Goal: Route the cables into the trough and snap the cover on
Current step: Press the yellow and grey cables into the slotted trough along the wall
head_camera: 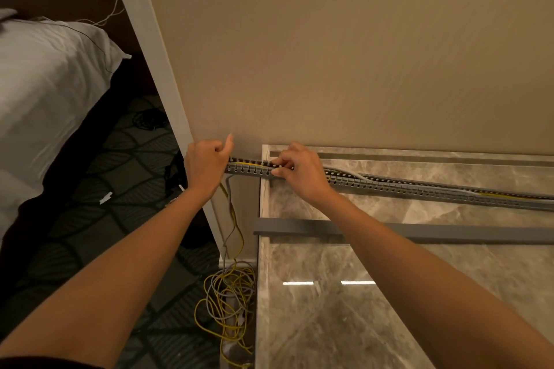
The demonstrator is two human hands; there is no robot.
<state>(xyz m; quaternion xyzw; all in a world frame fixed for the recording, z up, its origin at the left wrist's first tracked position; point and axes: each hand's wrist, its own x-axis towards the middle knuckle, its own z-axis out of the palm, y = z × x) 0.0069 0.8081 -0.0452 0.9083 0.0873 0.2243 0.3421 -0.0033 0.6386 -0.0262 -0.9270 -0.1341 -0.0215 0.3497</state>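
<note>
A grey slotted cable trough (pixel 419 187) lies along the back of a marble counter (pixel 344 293), its left end sticking out past the counter edge. A yellow cable (pixel 250 163) and a grey cable (pixel 347 170) run inside it. My left hand (pixel 207 168) grips the trough's left end, thumb raised against the wall. My right hand (pixel 299 172) pinches the cables at the trough's slotted fingers. Both cables leave the left end and hang down to a loose coil (pixel 227 296) on the floor. The flat grey cover (pixel 449 234) lies on the counter, in front of the trough.
A beige wall (pixel 329 54) rises right behind the trough. To the left, past a white door frame (pixel 168 84), is a bed with white bedding (pixel 45 93) and patterned carpet (pixel 105 219). A black cable bundle (pixel 148 120) lies on the carpet.
</note>
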